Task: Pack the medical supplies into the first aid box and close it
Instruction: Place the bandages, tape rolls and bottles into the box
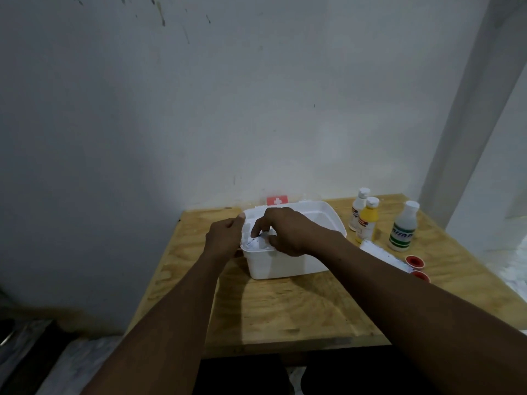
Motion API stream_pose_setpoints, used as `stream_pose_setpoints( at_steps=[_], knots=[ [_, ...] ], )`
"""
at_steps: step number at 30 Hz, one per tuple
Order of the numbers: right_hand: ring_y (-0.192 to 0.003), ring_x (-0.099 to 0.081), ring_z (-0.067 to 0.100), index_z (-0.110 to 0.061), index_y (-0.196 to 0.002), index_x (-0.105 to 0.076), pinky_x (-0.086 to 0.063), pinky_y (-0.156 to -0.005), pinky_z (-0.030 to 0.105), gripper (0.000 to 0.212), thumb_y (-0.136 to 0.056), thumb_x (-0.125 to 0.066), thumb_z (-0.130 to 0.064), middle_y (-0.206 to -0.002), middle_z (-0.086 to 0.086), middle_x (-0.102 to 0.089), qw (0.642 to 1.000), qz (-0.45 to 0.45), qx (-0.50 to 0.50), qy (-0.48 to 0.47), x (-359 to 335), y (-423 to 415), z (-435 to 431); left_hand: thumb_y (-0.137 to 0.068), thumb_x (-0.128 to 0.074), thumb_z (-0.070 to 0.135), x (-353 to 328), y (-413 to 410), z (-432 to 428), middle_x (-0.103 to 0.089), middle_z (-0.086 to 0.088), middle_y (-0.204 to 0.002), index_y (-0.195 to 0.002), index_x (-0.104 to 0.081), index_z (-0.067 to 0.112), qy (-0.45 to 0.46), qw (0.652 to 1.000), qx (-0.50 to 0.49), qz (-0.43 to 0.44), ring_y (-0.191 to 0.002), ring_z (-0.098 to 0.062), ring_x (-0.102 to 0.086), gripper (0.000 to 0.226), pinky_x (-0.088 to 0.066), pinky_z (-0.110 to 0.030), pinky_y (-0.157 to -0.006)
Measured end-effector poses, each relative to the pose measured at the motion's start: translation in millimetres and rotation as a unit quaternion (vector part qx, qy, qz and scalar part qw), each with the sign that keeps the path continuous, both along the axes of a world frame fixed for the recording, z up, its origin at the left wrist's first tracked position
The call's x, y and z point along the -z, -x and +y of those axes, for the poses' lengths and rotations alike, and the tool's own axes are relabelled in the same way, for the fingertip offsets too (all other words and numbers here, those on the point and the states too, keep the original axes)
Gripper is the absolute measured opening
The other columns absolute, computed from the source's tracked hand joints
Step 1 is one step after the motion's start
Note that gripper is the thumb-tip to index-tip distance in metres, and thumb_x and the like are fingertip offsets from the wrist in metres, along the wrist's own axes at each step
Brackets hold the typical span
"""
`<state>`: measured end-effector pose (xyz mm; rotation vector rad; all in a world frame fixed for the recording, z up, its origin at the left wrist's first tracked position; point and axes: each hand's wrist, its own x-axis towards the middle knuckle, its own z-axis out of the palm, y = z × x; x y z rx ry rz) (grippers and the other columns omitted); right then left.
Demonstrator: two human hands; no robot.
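Both hands at the open white plastic first aid box (pixel 285 266)
Left hand (pixel 224 238) curls round the box's left rim; right hand (pixel 288 233) pinches a small white printed packet (pixel 253 243) inside its left end, on the plywood table (pixel 285 315).

A plain, dim room, likely in a home rather than a clinic. A bare plywood bench (pixel 285 309) carrying a household first aid box (pixel 285 263) stands against a scuffed, stained white wall (pixel 256 109). There is a pale painted post (pixel 467 124) at right and marbled floor (pixel 82 357) at near left.
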<state>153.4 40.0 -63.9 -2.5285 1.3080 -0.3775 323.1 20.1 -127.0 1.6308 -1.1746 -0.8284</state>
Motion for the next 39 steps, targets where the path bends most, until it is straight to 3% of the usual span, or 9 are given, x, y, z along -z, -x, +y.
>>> stream_pose_setpoints(
  at_steps=[4,7,12,17,22,27,31,34,39],
  knots=[
    [-0.11,-0.058,0.021,-0.023,-0.127,-0.062,-0.044,-0.091,0.028,0.046,-0.086,-0.058,-0.003,-0.126,0.004,-0.064,0.999,-0.031,0.025,0.002,8.4,4.7,1.1,-0.098,-0.056,0.048,-0.9,3.9,-0.4,-0.075,-0.01,-0.1,-0.087,-0.075,0.024,-0.007,1.0,-0.002,0.008,-0.096,-0.034,-0.07,0.033,-0.062,-0.051,-0.085],
    [-0.092,-0.053,0.011,-0.023,-0.126,-0.061,-0.044,-0.085,0.024,0.041,-0.087,-0.058,-0.009,-0.12,0.002,-0.064,0.995,-0.093,0.043,0.012,11.0,15.5,1.1,-0.099,-0.056,0.046,-2.0,5.1,-1.3,-0.074,-0.008,-0.106,-0.105,-0.076,0.019,-0.009,1.0,-0.002,0.022,-0.097,-0.03,-0.07,0.034,-0.063,-0.047,-0.082],
    [-0.078,-0.054,0.009,-0.022,-0.11,-0.067,-0.051,-0.081,0.032,0.027,-0.085,-0.057,-0.016,-0.103,-0.002,-0.069,0.983,-0.132,0.11,0.068,5.3,48.5,-4.0,-0.095,-0.059,0.049,2.2,5.9,-1.8,-0.076,-0.008,-0.095,-0.09,-0.077,0.017,0.0,0.999,-0.024,0.035,-0.092,-0.03,-0.072,0.037,-0.064,-0.049,-0.078],
    [-0.084,-0.064,0.021,-0.02,-0.094,-0.072,-0.052,-0.075,0.032,0.02,-0.079,-0.058,-0.017,-0.094,0.002,-0.071,0.961,-0.143,0.227,0.075,-3.5,99.9,-8.6,-0.093,-0.064,0.045,4.8,10.9,1.6,-0.077,-0.006,-0.097,-0.091,-0.077,0.019,-0.018,0.996,-0.024,0.086,-0.09,-0.03,-0.074,0.029,-0.063,-0.047,-0.082],
    [-0.073,-0.065,0.025,-0.01,-0.08,-0.071,-0.053,-0.061,0.032,0.015,-0.083,-0.057,-0.017,-0.085,0.007,-0.07,0.949,-0.079,0.294,0.081,-0.7,140.8,-8.9,-0.095,-0.063,0.04,1.3,14.7,2.7,-0.075,-0.005,-0.101,-0.091,-0.075,0.019,-0.02,0.997,-0.014,0.078,-0.092,-0.028,-0.071,0.024,-0.061,-0.042,-0.078],
    [-0.052,-0.065,0.017,-0.003,-0.082,-0.066,-0.053,-0.045,0.026,0.017,-0.078,-0.074,-0.018,-0.07,0.009,-0.071,0.947,0.1,0.258,-0.165,6.3,145.1,8.7,-0.097,-0.059,0.042,1.8,16.4,5.0,-0.073,-0.005,-0.103,-0.099,-0.072,0.019,-0.022,0.998,-0.015,0.061,-0.091,-0.027,-0.07,0.026,-0.06,-0.038,-0.075],
    [-0.07,-0.061,0.015,-0.011,-0.094,-0.056,-0.053,-0.059,0.027,0.033,-0.079,-0.071,-0.036,-0.077,0.001,-0.058,0.939,0.208,0.263,-0.082,31.1,136.9,22.5,-0.097,-0.059,0.044,0.3,16.6,6.4,-0.073,-0.005,-0.101,-0.101,-0.072,0.018,-0.027,0.997,-0.014,0.066,-0.091,-0.028,-0.071,0.029,-0.062,-0.044,-0.081],
    [-0.07,-0.058,0.013,-0.013,-0.099,-0.055,-0.049,-0.055,0.027,0.037,-0.083,-0.065,-0.045,-0.075,-0.002,-0.053,0.941,0.196,0.27,-0.066,35.3,133.9,25.7,-0.098,-0.058,0.044,-1.8,16.3,8.3,-0.072,-0.003,-0.099,-0.099,-0.071,0.019,-0.027,0.998,-0.01,0.055,-0.09,-0.027,-0.07,0.029,-0.062,-0.043,-0.079],
    [-0.057,-0.064,0.014,-0.008,-0.083,-0.058,-0.056,-0.053,0.028,0.028,-0.08,-0.07,-0.033,-0.068,0.002,-0.064,0.939,0.128,0.31,-0.082,-18.9,137.1,11.4,-0.097,-0.059,0.045,-2.1,15.8,9.2,-0.074,-0.006,-0.101,-0.095,-0.073,0.019,-0.029,0.998,-0.007,0.062,-0.091,-0.029,-0.072,0.029,-0.063,-0.048,-0.082]
  ],
)
